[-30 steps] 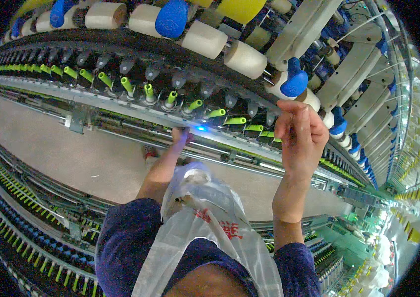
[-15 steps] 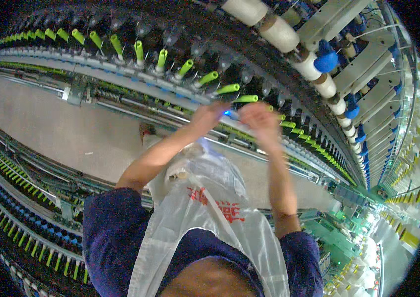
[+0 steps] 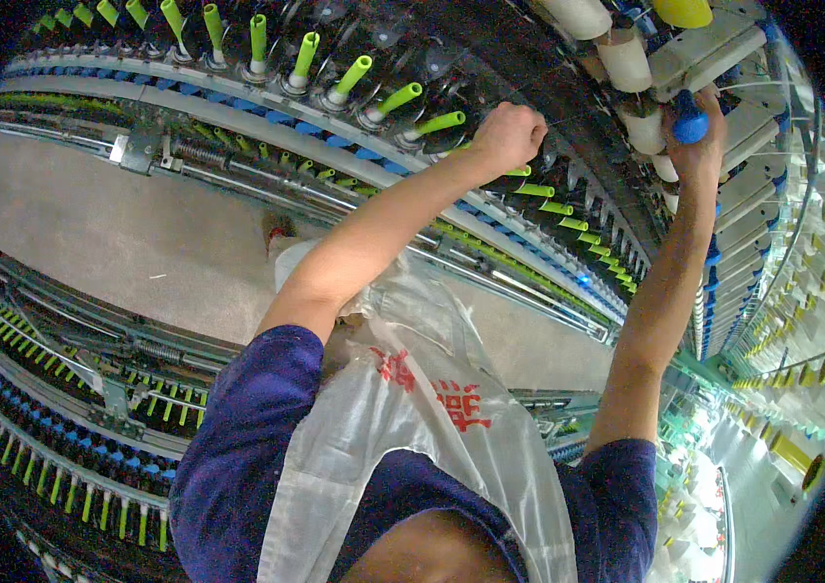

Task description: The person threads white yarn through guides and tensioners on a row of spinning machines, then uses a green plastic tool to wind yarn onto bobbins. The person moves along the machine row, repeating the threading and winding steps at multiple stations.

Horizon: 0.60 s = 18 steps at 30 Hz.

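Left arm extended forward and rightward, left hand [image 3: 510, 138] curled above row of green tubes [image 3: 401, 98]; contents hidden, grip unclear. Right arm raised, right hand [image 3: 706, 148] at blue knob [image 3: 690, 124], near white rollers [image 3: 623, 60]; cannot tell whether grasping. Red characters printed across translucent apron [image 3: 335, 466].

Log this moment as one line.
left hand: curled, over lime-green spindle tubes, contact unclear | right hand: at blue knob, grip unclear | near right hand: white rollers
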Motion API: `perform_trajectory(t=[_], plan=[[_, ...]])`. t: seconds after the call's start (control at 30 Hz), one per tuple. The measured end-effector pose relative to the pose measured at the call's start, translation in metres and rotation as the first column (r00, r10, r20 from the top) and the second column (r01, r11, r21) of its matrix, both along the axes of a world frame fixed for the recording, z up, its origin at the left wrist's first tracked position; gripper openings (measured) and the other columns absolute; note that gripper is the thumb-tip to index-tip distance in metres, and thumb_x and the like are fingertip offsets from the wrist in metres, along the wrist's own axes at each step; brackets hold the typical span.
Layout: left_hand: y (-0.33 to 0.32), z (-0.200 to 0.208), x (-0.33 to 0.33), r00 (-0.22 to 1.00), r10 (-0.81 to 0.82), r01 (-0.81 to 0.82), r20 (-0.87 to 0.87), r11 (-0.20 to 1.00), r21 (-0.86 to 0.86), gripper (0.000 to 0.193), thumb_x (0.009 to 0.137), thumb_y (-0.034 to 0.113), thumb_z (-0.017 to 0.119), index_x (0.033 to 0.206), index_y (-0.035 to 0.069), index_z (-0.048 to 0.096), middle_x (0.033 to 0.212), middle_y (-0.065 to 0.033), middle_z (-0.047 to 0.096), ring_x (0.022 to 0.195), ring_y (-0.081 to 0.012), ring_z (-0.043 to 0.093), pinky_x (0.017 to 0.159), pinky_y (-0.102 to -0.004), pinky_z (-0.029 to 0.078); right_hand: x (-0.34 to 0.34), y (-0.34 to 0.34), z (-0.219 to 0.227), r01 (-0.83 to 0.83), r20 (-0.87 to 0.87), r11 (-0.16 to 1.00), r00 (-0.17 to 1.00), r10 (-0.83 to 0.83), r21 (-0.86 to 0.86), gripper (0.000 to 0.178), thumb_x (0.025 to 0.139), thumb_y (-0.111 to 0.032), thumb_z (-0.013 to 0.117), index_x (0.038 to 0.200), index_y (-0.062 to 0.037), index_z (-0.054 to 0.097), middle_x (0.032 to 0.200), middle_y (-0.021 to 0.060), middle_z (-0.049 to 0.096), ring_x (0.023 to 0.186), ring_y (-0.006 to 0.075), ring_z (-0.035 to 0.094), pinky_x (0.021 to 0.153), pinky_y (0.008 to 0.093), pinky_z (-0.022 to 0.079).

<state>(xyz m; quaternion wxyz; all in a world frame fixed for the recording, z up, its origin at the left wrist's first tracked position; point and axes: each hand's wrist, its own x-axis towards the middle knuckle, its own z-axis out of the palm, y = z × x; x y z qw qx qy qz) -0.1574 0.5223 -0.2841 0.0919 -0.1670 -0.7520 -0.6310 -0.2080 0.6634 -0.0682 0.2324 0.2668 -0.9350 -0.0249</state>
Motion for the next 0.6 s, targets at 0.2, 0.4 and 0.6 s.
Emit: perform_trajectory(t=[0.2,0.4,0.6], plan=[[-0.012,-0.002,0.012,0.952,-0.210,0.199,0.225,0.978,0.070,0.017,0.081,0.021,0.059,0.080,0.005,0.065,0.068,-0.0170,0.063,0.066,-0.0269,0.067,0.061,-0.0372,0.051,0.066,-0.018,-0.004,0.179,-0.345,0.976,0.930,-0.125,0.127,0.032,0.064,-0.010,0.071,0.094,-0.0056,0.060,0.094,0.0161,0.059,0.086,0.0367,0.056,0.074,0.0431,0.046],[0.005,0.003,0.052,0.989,0.147,-0.143,-0.017,0.976,0.164,0.033,0.084,0.011,0.060,0.116,0.004,0.054,0.115,-0.0167,0.055,0.103,-0.0344,0.055,0.086,-0.0401,0.046,0.191,-0.008,-0.116,0.444,0.068,0.884,0.896,-0.439,-0.145,0.013,0.071,-0.011,0.067,0.076,-0.0066,0.056,0.079,0.0111,0.051,0.079,0.0295,0.051,0.074,0.0400,0.042],[0.048,-0.016,0.136,0.941,-0.328,0.312,-0.077,0.935,-0.169,0.030,0.086,0.008,0.053,0.117,0.009,0.054,0.108,-0.0174,0.058,0.073,-0.0356,0.062,0.060,-0.0420,0.050,0.385,0.061,-0.290,0.892,0.757,0.423,0.164,-0.633,0.161,0.028,0.081,-0.027,0.059,0.103,-0.0097,0.061,0.092,0.0175,0.065,0.085,0.0356,0.062,0.075,0.0444,0.050]])
